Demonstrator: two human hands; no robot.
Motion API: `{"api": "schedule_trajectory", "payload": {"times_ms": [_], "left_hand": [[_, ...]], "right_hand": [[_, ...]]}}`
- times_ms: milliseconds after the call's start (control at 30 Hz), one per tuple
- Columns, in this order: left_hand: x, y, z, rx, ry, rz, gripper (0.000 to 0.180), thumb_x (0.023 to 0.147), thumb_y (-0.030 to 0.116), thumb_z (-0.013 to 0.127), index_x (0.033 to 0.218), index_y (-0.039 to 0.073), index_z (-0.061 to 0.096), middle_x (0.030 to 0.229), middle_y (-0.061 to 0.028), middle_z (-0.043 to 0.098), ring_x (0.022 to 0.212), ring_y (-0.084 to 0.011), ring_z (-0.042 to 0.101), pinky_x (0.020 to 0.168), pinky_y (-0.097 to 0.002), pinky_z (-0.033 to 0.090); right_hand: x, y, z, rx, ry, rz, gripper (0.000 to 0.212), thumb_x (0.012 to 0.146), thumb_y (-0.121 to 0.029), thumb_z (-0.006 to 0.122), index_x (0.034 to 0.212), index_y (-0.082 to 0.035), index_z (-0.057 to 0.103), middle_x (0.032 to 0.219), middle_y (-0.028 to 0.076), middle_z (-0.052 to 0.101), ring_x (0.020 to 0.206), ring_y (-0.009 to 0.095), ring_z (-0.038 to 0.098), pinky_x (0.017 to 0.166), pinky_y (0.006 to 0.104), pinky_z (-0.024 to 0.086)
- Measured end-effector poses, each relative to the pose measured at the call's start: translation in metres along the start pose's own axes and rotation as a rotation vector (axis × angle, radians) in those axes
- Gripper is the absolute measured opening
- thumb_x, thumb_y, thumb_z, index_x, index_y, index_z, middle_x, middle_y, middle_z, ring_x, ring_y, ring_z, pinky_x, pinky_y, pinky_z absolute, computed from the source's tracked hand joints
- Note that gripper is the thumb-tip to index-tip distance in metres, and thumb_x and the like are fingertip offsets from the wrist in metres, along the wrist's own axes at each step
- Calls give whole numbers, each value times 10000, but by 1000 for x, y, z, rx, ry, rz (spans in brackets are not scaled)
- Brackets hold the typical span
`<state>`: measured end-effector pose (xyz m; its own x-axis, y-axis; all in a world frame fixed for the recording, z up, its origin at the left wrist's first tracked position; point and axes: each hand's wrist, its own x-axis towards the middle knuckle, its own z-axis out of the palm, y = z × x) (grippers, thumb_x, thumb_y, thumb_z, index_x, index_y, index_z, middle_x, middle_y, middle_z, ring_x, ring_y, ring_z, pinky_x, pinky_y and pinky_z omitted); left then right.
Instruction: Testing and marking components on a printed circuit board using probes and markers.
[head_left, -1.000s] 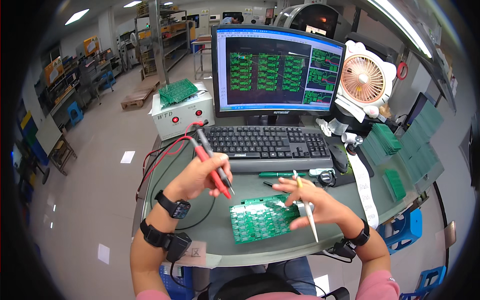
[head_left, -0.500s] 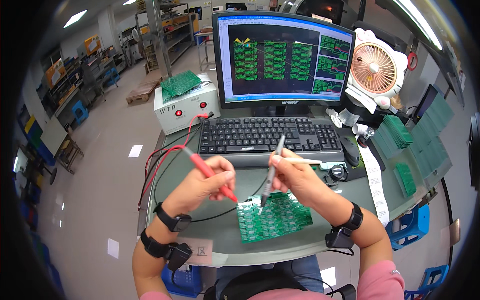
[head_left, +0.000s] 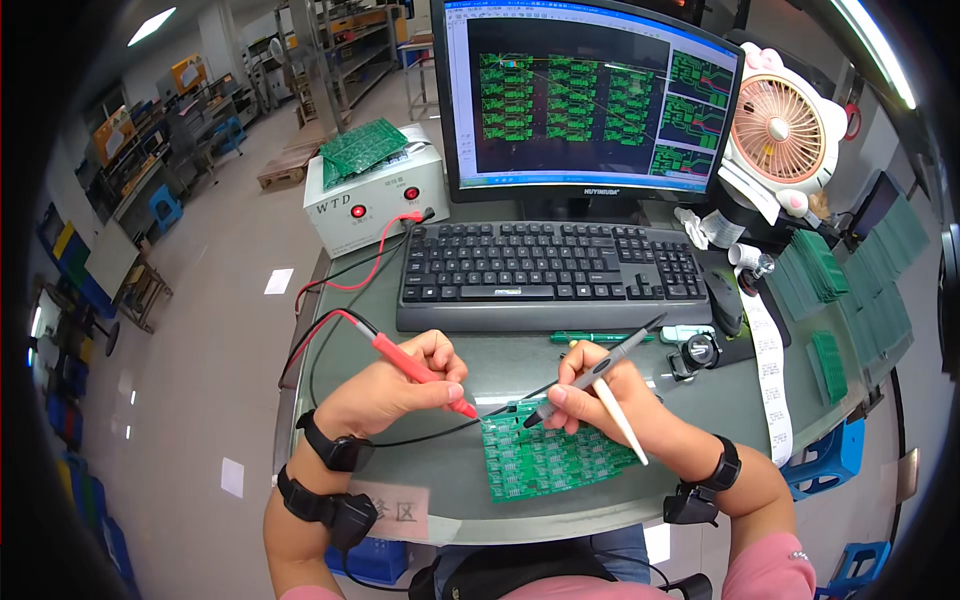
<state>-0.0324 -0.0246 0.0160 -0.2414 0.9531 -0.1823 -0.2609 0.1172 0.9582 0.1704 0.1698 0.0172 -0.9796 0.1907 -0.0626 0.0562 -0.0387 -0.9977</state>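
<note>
My left hand is closed round a red test probe, its tip at the upper left corner of a green circuit board panel. Whether the tip touches the board is too small to tell. In my right hand is a grey test probe with a black end, slanting down to the board's upper edge. The same hand also keeps a thin white pen-like stick, pointing down over the board's right side. The panel lies on the desk below both hands.
Behind my hands lie a black keyboard, a green pen and a black mouse. A monitor stands beyond. At left is a white box with red cables; at right are a fan, a paper strip and stacked boards.
The red probe's tip has come to the board's corner. My right hand has tilted the grey probe over to the right, and the white stick has swung downward. The whole view has shifted slightly.
</note>
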Motion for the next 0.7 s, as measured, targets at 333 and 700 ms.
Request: {"api": "schedule_trajectory", "payload": {"times_ms": [333, 700], "left_hand": [[-3, -2, 17, 77, -79, 14, 385, 842, 84, 726, 904, 119, 347, 929, -15, 493, 822, -80, 513, 753, -265, 460], [-3, -2, 22, 67, -46, 29, 365, 855, 89, 707, 903, 113, 346, 930, -20, 499, 814, -80, 532, 724, -256, 485]], "right_hand": [[-2, 4, 8, -154, 60, -22, 240, 928, -201, 666, 924, -21, 507, 769, 63, 672, 680, 93, 651, 595, 231, 529], [-2, 5, 8, -216, 58, -41, 250, 922, -226, 675, 915, -20, 533, 780, 72, 690, 691, 110, 671, 600, 244, 538]]}}
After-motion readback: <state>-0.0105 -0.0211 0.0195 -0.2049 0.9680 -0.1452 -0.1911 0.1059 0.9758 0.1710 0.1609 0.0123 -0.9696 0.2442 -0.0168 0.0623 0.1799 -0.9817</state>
